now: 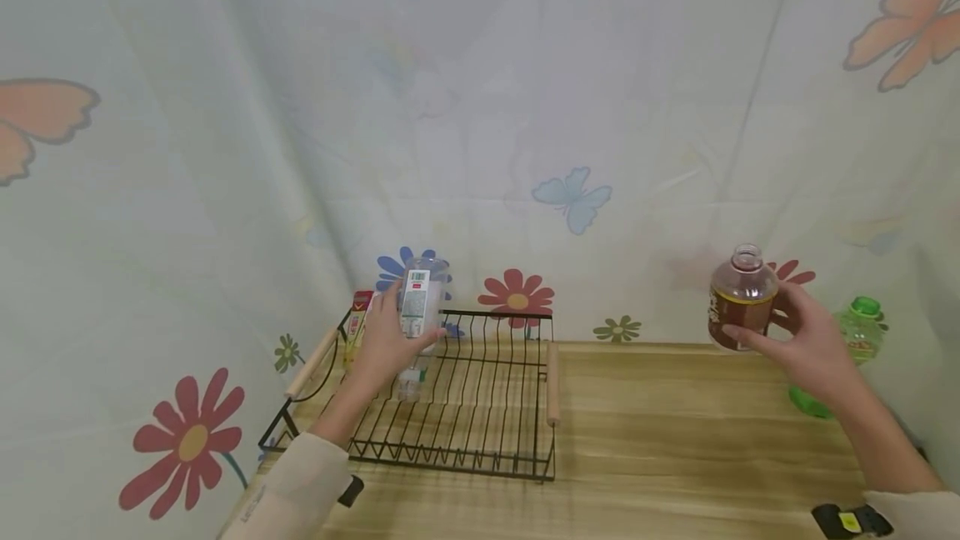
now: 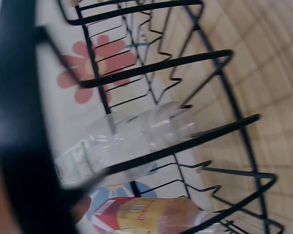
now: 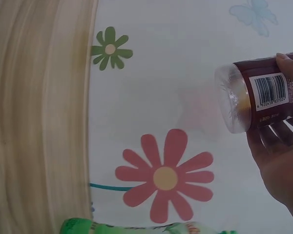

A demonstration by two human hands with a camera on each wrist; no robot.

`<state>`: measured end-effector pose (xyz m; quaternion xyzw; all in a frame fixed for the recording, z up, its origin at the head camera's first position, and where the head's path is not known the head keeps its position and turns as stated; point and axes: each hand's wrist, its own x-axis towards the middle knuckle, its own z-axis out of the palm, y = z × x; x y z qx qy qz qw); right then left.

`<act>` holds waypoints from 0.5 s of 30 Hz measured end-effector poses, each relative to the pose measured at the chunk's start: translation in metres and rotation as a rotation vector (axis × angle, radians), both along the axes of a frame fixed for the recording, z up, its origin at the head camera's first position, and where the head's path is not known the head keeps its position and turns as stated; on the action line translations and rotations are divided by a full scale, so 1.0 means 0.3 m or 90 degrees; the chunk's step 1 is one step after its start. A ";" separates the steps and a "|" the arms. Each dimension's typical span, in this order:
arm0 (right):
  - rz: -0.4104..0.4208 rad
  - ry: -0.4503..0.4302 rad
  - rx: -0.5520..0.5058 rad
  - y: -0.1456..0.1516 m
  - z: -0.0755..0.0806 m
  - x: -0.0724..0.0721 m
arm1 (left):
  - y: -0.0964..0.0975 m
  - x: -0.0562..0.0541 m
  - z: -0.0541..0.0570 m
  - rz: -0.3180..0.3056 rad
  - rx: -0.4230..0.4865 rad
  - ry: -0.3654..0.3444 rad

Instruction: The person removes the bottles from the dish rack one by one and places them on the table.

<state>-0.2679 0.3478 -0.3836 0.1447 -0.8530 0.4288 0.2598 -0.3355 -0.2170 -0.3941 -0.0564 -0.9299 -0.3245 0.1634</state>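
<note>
My left hand [image 1: 390,332] grips a clear plastic bottle [image 1: 423,298] with a white label, neck down in the black wire dish rack [image 1: 480,467]. In the left wrist view the neck of this clear bottle [image 2: 168,124] lies among the rack's wires. Beside it leans a bottle with a yellow and red label [image 2: 136,214], also neck down. Well to the right, my right hand [image 1: 806,344] holds a capless bottle with a brown label [image 1: 742,298] upright above the table. Its barcode and clear base show in the right wrist view.
A green-tinted bottle [image 1: 862,332] with a green neck and base stands behind my right hand. Wooden handles [image 1: 553,382] flank the rack. The wooden table [image 1: 675,440] meets a flower-and-butterfly printed curtain [image 1: 487,107] at the back.
</note>
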 end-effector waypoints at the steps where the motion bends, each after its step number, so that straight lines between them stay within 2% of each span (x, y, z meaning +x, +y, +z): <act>1: -0.001 -0.005 0.002 0.008 -0.007 -0.001 | -0.002 -0.003 -0.013 0.003 0.002 -0.005; 5: -0.008 -0.042 0.014 0.039 -0.040 -0.008 | -0.003 -0.014 -0.059 0.021 0.008 -0.019; 10: -0.021 -0.099 0.020 0.083 -0.092 -0.017 | -0.005 -0.026 -0.094 0.027 0.010 -0.024; 15: -0.016 -0.099 -0.011 0.126 -0.151 -0.027 | -0.004 -0.028 -0.114 0.040 0.014 -0.033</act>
